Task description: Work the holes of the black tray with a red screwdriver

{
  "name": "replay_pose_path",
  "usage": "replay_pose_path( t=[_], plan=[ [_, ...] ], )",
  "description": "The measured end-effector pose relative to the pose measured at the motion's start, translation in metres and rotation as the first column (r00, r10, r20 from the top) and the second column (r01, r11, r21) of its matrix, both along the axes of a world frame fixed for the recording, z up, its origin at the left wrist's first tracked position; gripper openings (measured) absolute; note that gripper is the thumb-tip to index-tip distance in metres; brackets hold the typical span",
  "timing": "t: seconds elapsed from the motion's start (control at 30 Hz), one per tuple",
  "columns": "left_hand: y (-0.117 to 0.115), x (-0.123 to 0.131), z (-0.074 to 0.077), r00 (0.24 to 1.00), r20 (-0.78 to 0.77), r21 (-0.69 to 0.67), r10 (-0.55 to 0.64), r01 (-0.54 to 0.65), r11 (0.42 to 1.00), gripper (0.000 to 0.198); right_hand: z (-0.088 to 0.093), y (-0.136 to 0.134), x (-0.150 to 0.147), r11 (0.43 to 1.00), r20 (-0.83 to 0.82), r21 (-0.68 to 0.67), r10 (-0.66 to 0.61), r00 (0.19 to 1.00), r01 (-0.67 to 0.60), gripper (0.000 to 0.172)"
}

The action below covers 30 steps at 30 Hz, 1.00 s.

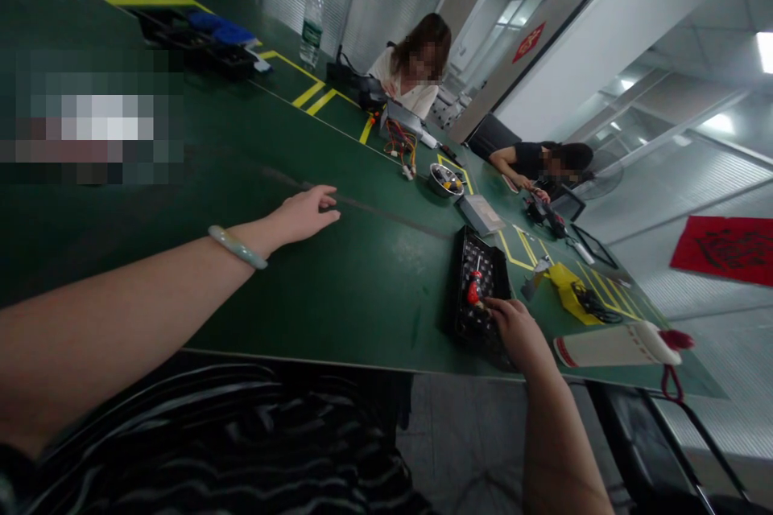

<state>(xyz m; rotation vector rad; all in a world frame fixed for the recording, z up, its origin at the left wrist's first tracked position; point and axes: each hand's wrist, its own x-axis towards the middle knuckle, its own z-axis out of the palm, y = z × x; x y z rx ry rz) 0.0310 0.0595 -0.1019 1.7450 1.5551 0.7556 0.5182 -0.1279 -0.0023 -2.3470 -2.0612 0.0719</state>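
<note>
Over the green table [374,290], my left hand [305,213] reaches out with its fingers apart and nothing in them. A pale bangle [237,247] circles that wrist. My right hand [518,330] is at the right side of a black plastic basket [462,253] with a perforated floor. Its fingertips are closed at the lower end of a red-handled screwdriver [474,288], whose thin metal shaft points away from me. The screwdriver is over the basket's floor; whether it is lifted off I cannot tell.
A white bottle [616,344] lies right of the basket, near a yellow object [571,290]. Beyond are a grey box [481,215], a metal bowl [445,180] and a power supply [402,119] with wires. A water bottle [312,32] and a black tray [199,48] stand farther left. Two people sit opposite.
</note>
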Motion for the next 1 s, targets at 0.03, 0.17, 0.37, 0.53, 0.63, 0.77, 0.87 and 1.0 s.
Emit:
replay_pose_path(
  t=[0.03, 0.17, 0.37, 0.53, 0.63, 0.77, 0.87, 1.0],
  plan=[
    [0.000, 0.000, 0.000, 1.000, 0.001, -0.004, -0.002, 0.002, 1.000, 0.073, 0.001, -0.001, -0.003, 1.000, -0.007, -0.008, 0.012, 1.000, -0.012, 0.045],
    [-0.002, 0.000, 0.004, 1.000, -0.004, -0.011, -0.001, 0.001, 1.000, 0.071, 0.003, -0.006, -0.019, 0.988, -0.072, -0.106, 0.103, 0.992, -0.110, 0.029],
    [-0.006, 0.001, 0.010, 1.000, -0.011, -0.021, -0.004, 0.004, 1.000, 0.071, 0.003, -0.008, -0.038, 0.961, -0.142, -0.188, 0.177, 0.974, -0.202, 0.028],
    [-0.005, 0.000, 0.009, 1.000, -0.012, -0.013, -0.012, 0.012, 1.000, 0.070, 0.004, -0.008, -0.043, 0.955, -0.137, -0.194, 0.200, 0.970, -0.224, 0.019],
    [-0.004, 0.000, 0.005, 1.000, -0.011, -0.007, -0.010, 0.010, 1.000, 0.071, 0.006, -0.006, -0.039, 0.967, -0.125, -0.167, 0.175, 0.977, -0.195, 0.016],
    [-0.004, 0.000, 0.005, 1.000, -0.014, 0.000, -0.018, 0.018, 1.000, 0.071, 0.005, -0.002, -0.022, 0.997, -0.071, -0.071, 0.025, 0.997, -0.031, 0.038],
    [-0.006, 0.001, 0.008, 0.999, -0.024, 0.008, -0.022, 0.022, 1.000, 0.071, -0.003, 0.002, -0.001, 0.973, 0.020, 0.027, -0.232, 0.973, 0.231, 0.052],
    [-0.010, 0.004, 0.014, 0.999, -0.038, 0.015, -0.021, 0.022, 1.000, 0.070, -0.016, 0.013, 0.031, 0.841, 0.086, 0.099, -0.540, 0.837, 0.533, 0.052]
  ],
)
